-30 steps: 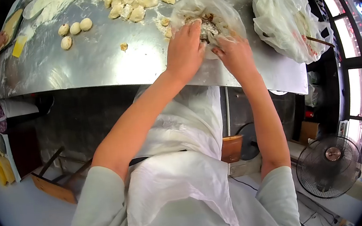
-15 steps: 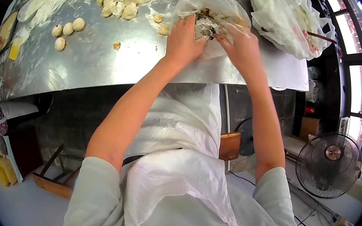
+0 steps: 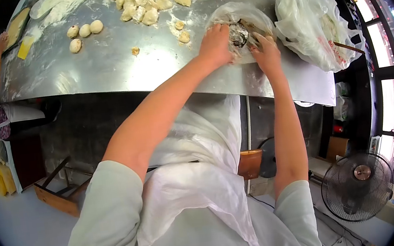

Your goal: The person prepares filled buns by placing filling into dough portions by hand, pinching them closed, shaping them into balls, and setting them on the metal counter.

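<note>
A clear plastic bag (image 3: 245,10) lies on the metal worktop with its mouth towards me. Inside its opening sits a dark, crumbly lump of filling (image 3: 239,35) dusted with white. My left hand (image 3: 216,46) is closed on the bag's left edge, right beside the lump, with its fingertips partly hidden. On the other side, my right hand (image 3: 267,50) has its fingers curled on the bag's right edge, a small gap from the lump. Several dough pieces (image 3: 149,15) and a few small brownish lumps (image 3: 184,37) lie to the left of the bag.
Several round dough balls (image 3: 76,46) sit further left on the metal table (image 3: 116,69). A large white plastic bag (image 3: 300,22) with a stick rests at the right edge. Another person's hand (image 3: 1,44) touches a board at far left. A fan (image 3: 357,187) stands low at right.
My hands have moved slightly apart, the right one drawing away from the lump. More of the dark lump shows between them. The view has shifted a little.
</note>
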### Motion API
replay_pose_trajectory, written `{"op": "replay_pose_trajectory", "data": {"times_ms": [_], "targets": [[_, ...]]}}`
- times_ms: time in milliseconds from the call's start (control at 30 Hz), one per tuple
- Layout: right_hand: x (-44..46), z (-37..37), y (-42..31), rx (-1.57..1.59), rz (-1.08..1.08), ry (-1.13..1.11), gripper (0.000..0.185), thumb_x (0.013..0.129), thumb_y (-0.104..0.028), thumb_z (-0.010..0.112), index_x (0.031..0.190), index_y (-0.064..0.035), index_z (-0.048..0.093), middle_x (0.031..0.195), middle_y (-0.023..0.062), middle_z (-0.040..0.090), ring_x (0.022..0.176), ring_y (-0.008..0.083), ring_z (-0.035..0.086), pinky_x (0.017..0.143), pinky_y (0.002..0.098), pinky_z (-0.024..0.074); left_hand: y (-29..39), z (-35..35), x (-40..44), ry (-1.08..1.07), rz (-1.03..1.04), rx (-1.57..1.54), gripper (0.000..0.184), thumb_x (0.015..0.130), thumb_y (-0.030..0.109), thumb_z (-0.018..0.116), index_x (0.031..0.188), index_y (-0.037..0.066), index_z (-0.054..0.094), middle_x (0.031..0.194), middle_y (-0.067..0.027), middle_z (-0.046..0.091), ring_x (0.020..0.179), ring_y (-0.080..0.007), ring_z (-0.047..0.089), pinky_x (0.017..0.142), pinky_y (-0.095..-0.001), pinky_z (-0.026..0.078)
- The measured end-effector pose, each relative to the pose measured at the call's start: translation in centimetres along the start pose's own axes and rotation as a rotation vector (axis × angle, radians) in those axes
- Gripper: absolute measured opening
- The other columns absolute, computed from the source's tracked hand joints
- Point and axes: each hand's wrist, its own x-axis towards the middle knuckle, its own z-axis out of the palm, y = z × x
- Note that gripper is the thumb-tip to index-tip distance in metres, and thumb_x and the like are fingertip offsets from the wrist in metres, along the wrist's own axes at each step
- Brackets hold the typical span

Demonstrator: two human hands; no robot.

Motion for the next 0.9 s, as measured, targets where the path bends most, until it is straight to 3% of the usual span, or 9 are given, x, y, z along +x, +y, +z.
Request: {"op": "replay_pose_trajectory", "data": {"times_ms": [100, 133, 233, 433, 467, 567, 700, 800, 900], "targets": [[-1.2, -0.3, -0.4, -0.22, -0.117, 0.169, 0.05, 0.086, -0.017, 0.077, 0.135, -0.0169, 0.069, 0.124, 0.0074, 0.071, 0.123, 0.0275, 0.063, 0.112, 0.0566, 0.0394, 0.5, 0.3, -1.1, 0.06, 0.051, -0.01, 0.084, 0.07, 0.008, 0.084, 0.143, -0.007, 0.046, 0.13, -0.0264, 0.058, 0.123, -0.0437, 0.058, 0.106, -0.0492, 0.048], [-1.8, -1.0, -1.2, -0.265, -0.129, 0.175, 0.049, 0.087, -0.017, 0.076, 0.135, -0.0159, 0.069, 0.128, 0.0063, 0.071, 0.126, 0.0265, 0.062, 0.118, 0.0617, 0.028, 0.7, 0.4, -1.7, 0.085, 0.073, -0.041, 0.074, 0.076, 0.004, 0.077, 0.143, -0.007, 0.047, 0.126, -0.027, 0.061, 0.119, -0.0429, 0.06, 0.104, -0.049, 0.049], [-3.1, -2.1, -3.6, -0.344, -0.194, 0.268, 0.043, 0.088, -0.015, 0.074, 0.13, -0.016, 0.07, 0.125, 0.0051, 0.072, 0.125, 0.0253, 0.062, 0.118, 0.0609, 0.0283, 1.4, 0.5, -2.8, 0.23, 0.105, -0.048, 0.064, 0.08, 0.001, 0.07, 0.14, -0.007, 0.05, 0.124, -0.0274, 0.062, 0.12, -0.0432, 0.059, 0.104, -0.0475, 0.049], [-3.1, -3.4, -8.7, -0.208, -0.395, 0.3, 0.031, 0.088, -0.01, 0.074, 0.119, -0.0104, 0.072, 0.123, 0.0059, 0.072, 0.123, 0.0265, 0.062, 0.114, 0.0543, 0.0332, 2.3, -1.6, -3.8, 0.395, 0.313, -0.22, 0.047, 0.087, -0.003, 0.06, 0.134, -0.006, 0.056, 0.127, -0.024, 0.064, 0.121, -0.0414, 0.059, 0.105, -0.0465, 0.048], [-2.9, -3.5, -9.6, -0.14, -0.447, 0.333, 0.028, 0.087, -0.005, 0.073, 0.115, -0.0069, 0.074, 0.116, 0.0088, 0.074, 0.113, 0.0294, 0.066, 0.104, 0.0477, 0.0429, 2.2, -2.2, -4.7, 0.424, 0.295, -0.274, 0.045, 0.088, -0.003, 0.059, 0.132, -0.004, 0.059, 0.128, -0.0227, 0.064, 0.119, -0.0421, 0.06, 0.105, -0.0472, 0.049], [-2.5, -2.8, -11.9, 0.142, -0.383, 0.266, 0.025, 0.087, -0.003, 0.072, 0.111, -0.0071, 0.076, 0.107, 0.012, 0.075, 0.102, 0.032, 0.069, 0.094, 0.0429, 0.0502, -0.1, -4.6, -8.4, 0.518, 0.248, -0.337, 0.043, 0.089, -0.005, 0.06, 0.132, -0.001, 0.063, 0.126, -0.0205, 0.065, 0.11, -0.0369, 0.066, 0.097, -0.0417, 0.054], [-1.4, 0.0, -18.5, 0.514, -0.1, -0.11, 0.027, 0.088, -0.008, 0.075, 0.115, -0.0083, 0.076, 0.108, 0.015, 0.075, 0.098, 0.0335, 0.07, 0.09, 0.0434, 0.0535, -6.0, -7.4, -13.9, 0.541, -0.082, -0.45, 0.036, 0.096, -0.009, 0.057, 0.13, -0.001, 0.065, 0.12, -0.0121, 0.068, 0.097, -0.016, 0.069, 0.084, -0.0281, 0.057], [1.5, 4.1, -22.6, 0.513, -0.147, -0.189, 0.043, 0.088, -0.014, 0.078, 0.129, -0.0061, 0.069, 0.119, 0.0188, 0.072, 0.101, 0.0368, 0.069, 0.09, 0.0443, 0.0546, -8.5, -10.7, -16.1, 0.663, -0.193, -0.477, 0.029, 0.097, -0.007, 0.06, 0.124, 0.0, 0.066, 0.115, -0.0137, 0.069, 0.097, -0.0224, 0.069, 0.085, -0.0306, 0.055], [5.6, 10.1, -24.1, 0.324, -0.24, -0.103, 0.054, 0.084, -0.016, 0.081, 0.133, -0.0025, 0.061, 0.126, 0.0234, 0.067, 0.105, 0.0405, 0.067, 0.09, 0.0467, 0.055, -9.7, -12.5, -16.7, 0.716, -0.241, -0.473, 0.025, 0.097, -0.01, 0.057, 0.117, -0.001, 0.068, 0.108, -0.0119, 0.07, 0.09, -0.0186, 0.069, 0.082, -0.0298, 0.056]]}}
